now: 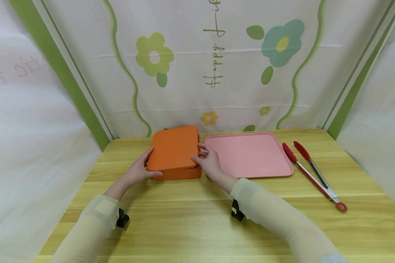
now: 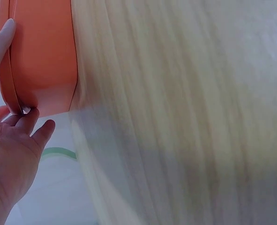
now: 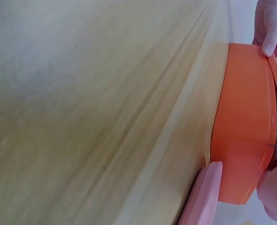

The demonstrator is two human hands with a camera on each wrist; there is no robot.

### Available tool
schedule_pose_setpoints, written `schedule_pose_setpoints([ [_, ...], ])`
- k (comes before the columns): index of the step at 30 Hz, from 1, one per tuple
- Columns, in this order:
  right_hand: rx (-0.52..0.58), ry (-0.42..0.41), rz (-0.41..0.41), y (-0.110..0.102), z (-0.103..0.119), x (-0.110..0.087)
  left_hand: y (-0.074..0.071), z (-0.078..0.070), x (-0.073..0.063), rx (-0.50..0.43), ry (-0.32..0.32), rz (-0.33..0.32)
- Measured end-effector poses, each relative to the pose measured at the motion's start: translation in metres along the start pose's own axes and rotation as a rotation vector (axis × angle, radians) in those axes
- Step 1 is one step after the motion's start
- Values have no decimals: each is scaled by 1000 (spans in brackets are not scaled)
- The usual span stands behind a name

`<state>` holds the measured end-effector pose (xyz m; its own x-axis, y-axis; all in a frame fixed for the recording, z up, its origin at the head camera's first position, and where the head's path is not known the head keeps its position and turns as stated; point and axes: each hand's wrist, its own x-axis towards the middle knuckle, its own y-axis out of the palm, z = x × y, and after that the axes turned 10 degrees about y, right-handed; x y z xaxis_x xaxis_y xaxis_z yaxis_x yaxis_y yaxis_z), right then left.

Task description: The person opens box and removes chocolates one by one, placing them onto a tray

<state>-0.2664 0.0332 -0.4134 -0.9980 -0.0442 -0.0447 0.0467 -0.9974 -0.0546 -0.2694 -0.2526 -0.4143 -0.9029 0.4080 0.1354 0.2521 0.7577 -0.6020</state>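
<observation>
An orange box (image 1: pixel 177 174) sits on the table, its orange lid (image 1: pixel 174 148) still over it but tilted. The lid's right side stands a little above the box, and a dark gap shows there in the right wrist view. My left hand (image 1: pixel 138 170) grips the lid's left front corner, thumb along the front edge and fingers at the left side. On the other side my right hand (image 1: pixel 212 162) holds the lid's right edge, its thumb near the front corner. The inside of the box is hidden.
Right of the box lies a pink tray (image 1: pixel 248 155), its edge close to the box in the right wrist view. Farther right, red-tipped tongs (image 1: pixel 319 179) lie spread on the wooden table (image 1: pixel 184 226). A flower-printed curtain (image 1: pixel 184 87) hangs behind.
</observation>
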Motion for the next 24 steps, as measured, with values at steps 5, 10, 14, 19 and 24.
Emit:
schedule_pose_setpoints([
  [5,29,34,28,0,-2,4,0,1,0,-2,1,-2],
  [10,75,39,54,1,1,6,0,3,1,1,-2,-4],
  [14,90,59,53,3,3,7,0,5,1,1,4,-9],
  [19,132,96,76,3,3,9,-1,5,-1,-39,12,-17],
  [24,128,103,102,1,4,8,-1,0,-4,-176,19,-76],
])
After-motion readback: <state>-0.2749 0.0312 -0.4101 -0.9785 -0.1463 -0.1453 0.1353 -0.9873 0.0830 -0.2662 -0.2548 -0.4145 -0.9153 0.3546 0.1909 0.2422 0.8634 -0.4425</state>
